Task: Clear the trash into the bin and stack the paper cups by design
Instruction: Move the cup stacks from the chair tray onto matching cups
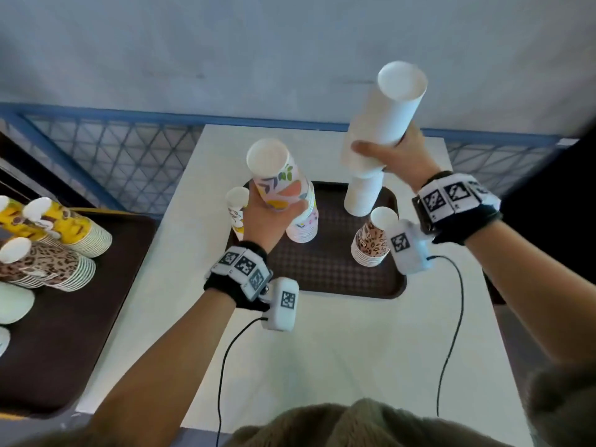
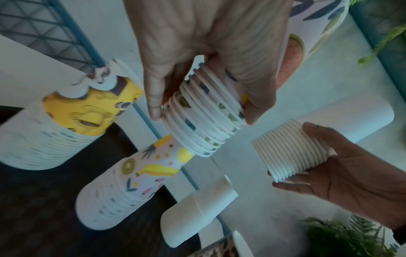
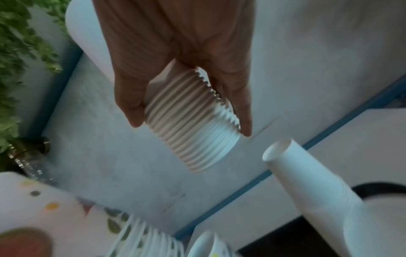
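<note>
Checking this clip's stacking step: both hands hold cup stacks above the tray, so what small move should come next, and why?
Probably lower the white stack in the right hand onto the white stack standing on the tray. It hangs tilted just above that matching stack, not yet nested. The left hand holds a fruit-print stack over its own match.

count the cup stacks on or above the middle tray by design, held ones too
plain white: 2, white held stack and white tray stack
fruit print: 2, fruit held stack and fruit tray stack
leopard stack: 1
yellow cartoon stack, partly hidden: 1
total: 6
</note>
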A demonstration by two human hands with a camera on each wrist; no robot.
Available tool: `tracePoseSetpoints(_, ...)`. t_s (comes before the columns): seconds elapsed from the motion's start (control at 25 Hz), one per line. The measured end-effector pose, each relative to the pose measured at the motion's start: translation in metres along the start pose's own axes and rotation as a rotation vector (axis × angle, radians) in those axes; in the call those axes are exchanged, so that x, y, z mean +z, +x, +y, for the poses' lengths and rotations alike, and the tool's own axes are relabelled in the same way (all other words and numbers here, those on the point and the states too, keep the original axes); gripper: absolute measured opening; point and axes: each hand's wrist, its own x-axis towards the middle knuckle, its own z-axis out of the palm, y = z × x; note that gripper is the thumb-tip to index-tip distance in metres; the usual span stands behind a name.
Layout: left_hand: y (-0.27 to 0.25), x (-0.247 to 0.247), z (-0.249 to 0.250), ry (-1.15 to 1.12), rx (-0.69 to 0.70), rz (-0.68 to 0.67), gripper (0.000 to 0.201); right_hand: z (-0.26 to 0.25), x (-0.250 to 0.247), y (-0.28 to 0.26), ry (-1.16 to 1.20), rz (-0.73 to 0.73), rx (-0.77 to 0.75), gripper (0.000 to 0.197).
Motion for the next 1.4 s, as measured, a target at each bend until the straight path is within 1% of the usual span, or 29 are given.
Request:
tracePoseSetpoints(0.08, 0.013, 0.009, 0.012, 0.011, 0.0, 0.029, 0.07, 0.003, -0.016, 0.023, 0.016, 0.022, 0.032, 0.091)
tracePoseSetpoints(0.2, 0.028, 0.022, 0.02, 0.058, 0.008, 0.06, 0.069, 0.011, -0.027, 0.047, -0.001, 0.042, 0.084, 0.081)
tracePoseSetpoints(0.4, 0.042, 0.038, 0.015, 0.15, -0.051, 0.079, 0.071, 0.041, -0.022, 0.072, -0.041, 0.054, 0.138, 0.08)
tracePoseSetpoints(0.52, 0.045, 0.045, 0.007, 0.163, -0.077, 0.084, 0.076, 0.056, -0.016, 0.081, -0.058, 0.038, 0.152, 0.078)
tracePoseSetpoints(0.64, 0.045, 0.052, -0.001, 0.154, -0.109, 0.105, 0.074, 0.07, -0.013, 0.085, -0.072, 0.04, 0.176, 0.078)
tracePoseSetpoints(0.72, 0.043, 0.056, -0.004, 0.191, -0.126, 0.104, 0.074, 0.079, -0.012, 0.086, -0.074, 0.026, 0.206, 0.081)
tracePoseSetpoints(0.76, 0.041, 0.057, -0.006, 0.206, -0.133, 0.087, 0.078, 0.083, -0.012, 0.086, -0.081, 0.008, 0.223, 0.084)
tracePoseSetpoints(0.88, 0.035, 0.058, -0.012, 0.222, -0.177, 0.035, 0.097, 0.089, -0.015, 0.081, -0.107, -0.073, 0.3, 0.097)
tracePoseSetpoints(0.96, 0.03, 0.056, -0.011, 0.22, -0.179, 0.031, 0.1, 0.084, -0.019, 0.076, -0.076, -0.066, 0.299, 0.104)
tracePoseSetpoints(1.04, 0.027, 0.052, -0.007, 0.192, -0.156, 0.029, 0.102, 0.07, -0.022, 0.067, -0.033, 0.032, 0.23, 0.103)
tracePoseSetpoints(1.12, 0.021, 0.041, 0.001, 0.159, -0.116, 0.026, 0.105, 0.05, -0.017, 0.054, 0.024, 0.162, 0.082, 0.093)
tracePoseSetpoints(1.16, 0.019, 0.035, 0.005, 0.171, -0.076, 0.026, 0.1, 0.039, -0.011, 0.046, 0.058, 0.22, -0.011, 0.085)
tracePoseSetpoints(1.24, 0.011, 0.017, 0.012, 0.221, 0.033, 0.053, 0.08, 0.015, 0.01, 0.032, 0.095, 0.278, -0.192, 0.067)
tracePoseSetpoints(1.28, 0.008, 0.003, 0.013, 0.231, 0.088, 0.074, 0.067, 0.002, 0.026, 0.023, 0.101, 0.271, -0.268, 0.057)
tracePoseSetpoints(1.32, 0.004, -0.012, 0.014, 0.232, 0.13, 0.099, 0.055, -0.011, 0.045, 0.015, 0.107, 0.246, -0.321, 0.048)
tracePoseSetpoints(1.4, 0.002, -0.047, 0.008, 0.226, 0.161, 0.145, 0.035, -0.036, 0.09, 0.002, 0.134, 0.158, -0.373, 0.033)
